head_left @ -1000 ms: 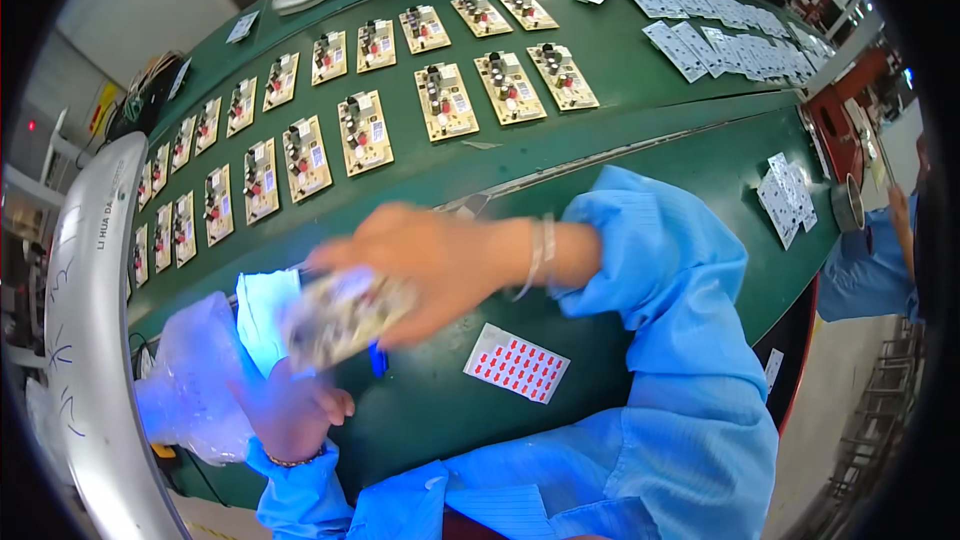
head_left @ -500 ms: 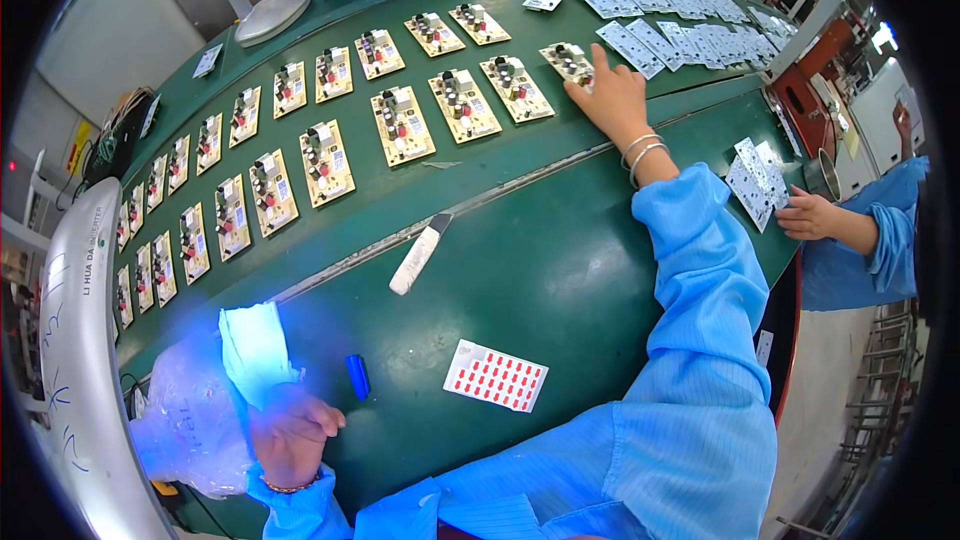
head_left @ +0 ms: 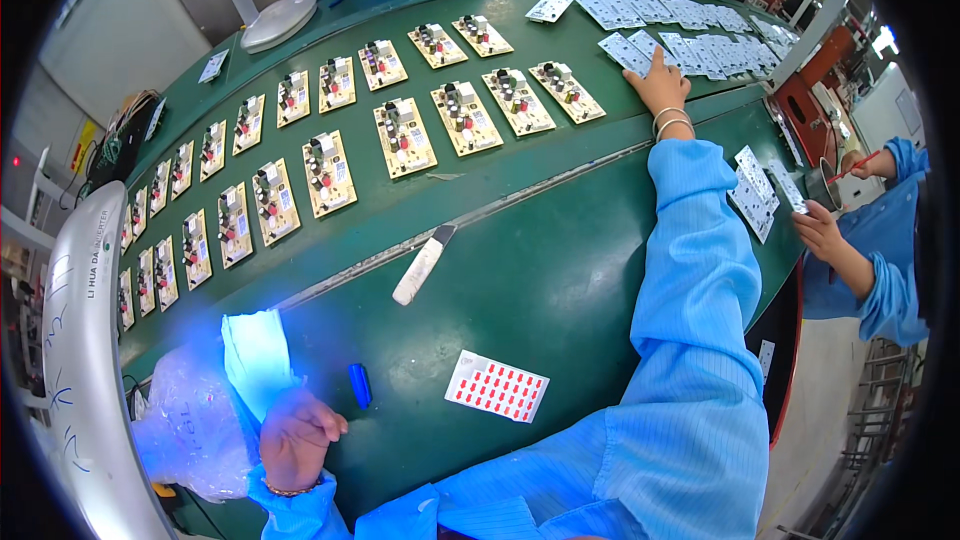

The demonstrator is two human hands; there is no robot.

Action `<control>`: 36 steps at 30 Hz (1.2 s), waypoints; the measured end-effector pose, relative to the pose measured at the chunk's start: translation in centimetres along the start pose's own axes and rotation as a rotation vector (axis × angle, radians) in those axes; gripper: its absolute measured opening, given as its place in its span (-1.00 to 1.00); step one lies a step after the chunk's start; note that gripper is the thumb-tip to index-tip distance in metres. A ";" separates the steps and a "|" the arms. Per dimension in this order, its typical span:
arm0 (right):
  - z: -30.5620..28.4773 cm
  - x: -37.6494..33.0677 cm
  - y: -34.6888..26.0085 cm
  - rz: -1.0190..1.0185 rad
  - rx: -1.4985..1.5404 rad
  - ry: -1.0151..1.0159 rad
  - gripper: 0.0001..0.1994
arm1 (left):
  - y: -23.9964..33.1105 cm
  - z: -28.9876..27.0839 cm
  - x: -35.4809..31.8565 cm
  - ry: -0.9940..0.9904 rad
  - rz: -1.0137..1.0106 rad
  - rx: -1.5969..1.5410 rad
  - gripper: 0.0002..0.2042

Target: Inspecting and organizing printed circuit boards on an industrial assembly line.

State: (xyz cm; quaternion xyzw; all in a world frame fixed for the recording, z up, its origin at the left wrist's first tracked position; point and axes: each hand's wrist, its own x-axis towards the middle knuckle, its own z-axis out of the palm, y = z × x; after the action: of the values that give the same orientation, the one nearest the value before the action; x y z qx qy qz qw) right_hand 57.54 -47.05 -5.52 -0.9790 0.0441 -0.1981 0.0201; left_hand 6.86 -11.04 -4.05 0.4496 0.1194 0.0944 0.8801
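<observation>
My right hand [head_left: 662, 90] reaches far forward. Its index finger stretches over a pale flat circuit board [head_left: 622, 52] and the thumb is at the board's near edge, with finger and thumb apart. Just left of it lies a cream circuit board [head_left: 567, 92] with upright components, at the end of a row of similar boards [head_left: 465, 120]. Palm up and loosely curled, my left hand [head_left: 298, 440] rests near the lower left with nothing visible in it. Beside it are a brightly lit white packet or cloth [head_left: 256, 355], a clear plastic bag [head_left: 190, 430] and a blue cap [head_left: 359, 386].
A sheet of red stickers [head_left: 497, 386] and a white-handled blade tool [head_left: 424, 265] lie on the green table [head_left: 540, 290]. More pale boards [head_left: 700, 52] overlap at far right. A lamp [head_left: 90, 340] stands left. One co-worker's hand [head_left: 822, 232] holds a board; another person works opposite.
My right hand has left the cream board, which now lies in the row, and moved right to the pale boards. My left hand has barely moved. The right-hand co-worker now holds a red tool.
</observation>
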 end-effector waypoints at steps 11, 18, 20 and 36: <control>-5.8 -7.8 -10.9 -0.887 0.721 0.526 -0.35 | 0.2 0.0 0.1 0.175 0.355 0.345 -0.78; -10.6 -21.4 -21.5 -1.472 1.137 0.089 -0.38 | 1.1 -0.4 0.2 0.385 0.515 1.014 -0.74; -11.4 -23.9 -23.5 -1.534 1.268 0.051 -0.38 | 1.9 -0.1 0.4 0.428 0.659 1.460 -0.45; -14.6 -29.1 -28.5 -1.612 1.578 -0.002 -0.29 | 3.4 -1.4 -0.9 0.394 0.960 1.491 -0.08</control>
State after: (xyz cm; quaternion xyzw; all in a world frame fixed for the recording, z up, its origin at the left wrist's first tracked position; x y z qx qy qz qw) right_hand 27.43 -16.24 -1.70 -0.4354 -0.7384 -0.1251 0.4995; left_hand 5.36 -8.26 -1.93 0.8798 0.0978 0.4245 0.1903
